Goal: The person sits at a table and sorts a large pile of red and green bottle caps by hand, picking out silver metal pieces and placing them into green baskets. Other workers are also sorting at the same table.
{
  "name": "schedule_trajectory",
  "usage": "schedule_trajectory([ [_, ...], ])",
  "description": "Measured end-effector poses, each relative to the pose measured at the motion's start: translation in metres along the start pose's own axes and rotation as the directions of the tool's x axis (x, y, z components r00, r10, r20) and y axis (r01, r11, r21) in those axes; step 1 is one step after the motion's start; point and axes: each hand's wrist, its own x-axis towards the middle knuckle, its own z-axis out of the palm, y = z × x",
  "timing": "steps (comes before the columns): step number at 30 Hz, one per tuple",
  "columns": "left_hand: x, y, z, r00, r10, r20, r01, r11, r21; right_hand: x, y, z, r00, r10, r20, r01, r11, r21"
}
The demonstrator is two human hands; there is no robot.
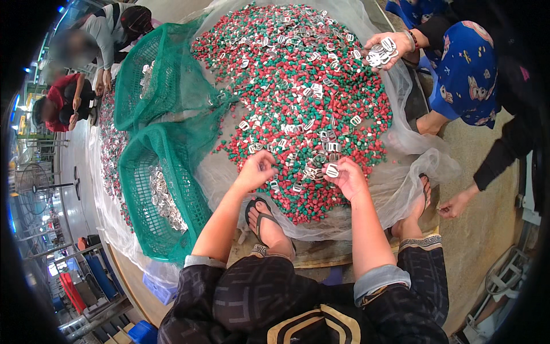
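A large heap of small red, green and white pellets lies before me, with flat silver slider buckles scattered over it. At the heap's near right part, my right hand pinches a silver slider buckle between thumb and fingers. Several more buckles lie on the pellets just left of it. My left hand hovers over the near left edge of the heap, fingers loosely bent and apart, with nothing visible in them. Across the heap at the upper right, a co-worker's hand holds a cluster of buckles.
Two green baskets lined with green netting stand to the left, buckles inside. White mesh cloth lies under the heap. Another person's hand is at the right. My sandalled feet flank the near edge. Two people sit farther left.
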Motion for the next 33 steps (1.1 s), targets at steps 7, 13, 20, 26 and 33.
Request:
schedule_trajectory([
  [7, -0.024, 0.014, 0.014, 0.999, 0.045, 0.014, -0.043, 0.748, 0.663, 0.01, 0.008, -0.001, 0.996, 0.081, 0.031, -0.081, 0.997, 0.015],
  [13, -0.019, -0.003, 0.018, 0.997, 0.031, 0.064, -0.069, 0.64, 0.765, 0.009, 0.018, 0.006, 0.997, 0.076, 0.006, -0.076, 0.997, 0.007],
  [20, -0.023, 0.015, 0.019, 0.991, -0.083, 0.104, -0.017, 0.697, 0.717, 0.009, 0.04, 0.051, 0.997, -0.01, -0.076, -0.014, 0.95, -0.313],
  [26, -0.026, 0.008, 0.011, 0.983, -0.124, 0.134, -0.008, 0.706, 0.708, 0.011, 0.053, 0.042, 0.996, -0.011, -0.09, -0.025, 0.92, -0.391],
  [33, -0.006, -0.007, -0.034, 0.989, -0.068, -0.133, 0.123, 0.877, 0.465, 0.015, 0.039, 0.014, 0.98, -0.119, -0.161, 0.03, 0.883, -0.469],
])
